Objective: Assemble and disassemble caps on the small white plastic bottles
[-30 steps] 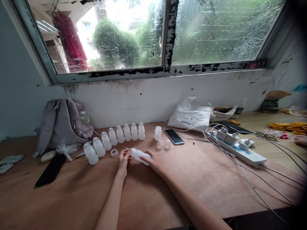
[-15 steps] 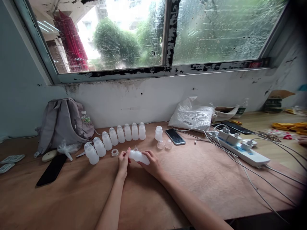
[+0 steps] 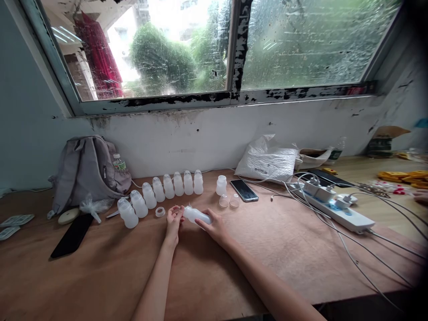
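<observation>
**Inspector:** Translucent white plastic, one small bottle (image 3: 198, 216), lying on its side just above the wooden table (image 3: 284, 249), near the middle of the scene. State of the hands?

**Assistant:** The right hand (image 3: 214, 227) is wrapped around the bottle's body from the right, fingers curled over it. The left hand (image 3: 174, 219) sits at the bottle's left end, fingertips pinched at the neck. Whether something small is held between those fingertips, I cannot tell.

**Inspector:** Noted. Both forearms run in from the near edge and meet at the bottle. What stands around it?

**Assistant:** A curved row of like bottles (image 3: 159, 191) stands upright just beyond the left hand, running from the near left toward the far right. A single bottle (image 3: 220, 185) stands apart, right of the row's end. Two clear caps (image 3: 228, 201) lie just near of it, and a small ring (image 3: 160, 212) lies left of the left hand.

**Inspector:** Further out?

**Assistant:** A phone (image 3: 245, 190) lies face up right of the single bottle. A grey backpack (image 3: 87, 171) leans on the wall at far left, with a dark phone (image 3: 72, 236) lying near of it. A white plastic bag (image 3: 267, 160) rests against the wall at right, and a power strip (image 3: 334, 209) with plugged cables lies further right.

**Inspector:** Anyone else?

**Assistant:** Part of another person's hand (image 3: 421, 196) shows at the right edge, well apart.
</observation>
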The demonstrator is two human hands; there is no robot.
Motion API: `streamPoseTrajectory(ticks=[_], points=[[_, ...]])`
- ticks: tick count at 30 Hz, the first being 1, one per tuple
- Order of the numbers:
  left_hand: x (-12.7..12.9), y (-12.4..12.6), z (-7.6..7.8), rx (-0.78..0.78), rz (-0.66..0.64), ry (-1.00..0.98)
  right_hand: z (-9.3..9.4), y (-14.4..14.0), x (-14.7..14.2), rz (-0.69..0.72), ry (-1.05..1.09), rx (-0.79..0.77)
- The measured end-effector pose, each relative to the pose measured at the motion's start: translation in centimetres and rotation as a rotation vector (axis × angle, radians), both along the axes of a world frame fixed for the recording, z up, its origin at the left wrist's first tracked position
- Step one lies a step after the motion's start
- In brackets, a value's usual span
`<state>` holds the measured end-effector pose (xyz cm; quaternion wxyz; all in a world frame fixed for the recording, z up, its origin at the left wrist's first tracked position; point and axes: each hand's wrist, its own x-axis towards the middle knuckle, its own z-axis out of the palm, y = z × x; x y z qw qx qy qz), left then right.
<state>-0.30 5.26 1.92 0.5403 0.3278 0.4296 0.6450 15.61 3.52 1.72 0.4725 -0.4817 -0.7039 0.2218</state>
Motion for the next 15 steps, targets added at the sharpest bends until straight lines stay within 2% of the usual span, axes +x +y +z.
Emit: streamPoseTrajectory(ticks=[6, 11, 15], points=[[-0.29, 0.16, -0.13, 0.051, -0.039, -0.039, 0.11, -0.09, 0.06, -0.019, -0.031, 0.016], [-0.38, 0.37, -0.19, 0.1, 0.03, 0.009, 0.15, -0.19, 0.0, -0.005, -0.081, 0.038], [-0.34, 0.19, 0.31, 0.138, -0.083, -0.091, -0.05, -0.1, -0.11, -0.018, -0.077, 0.077]])
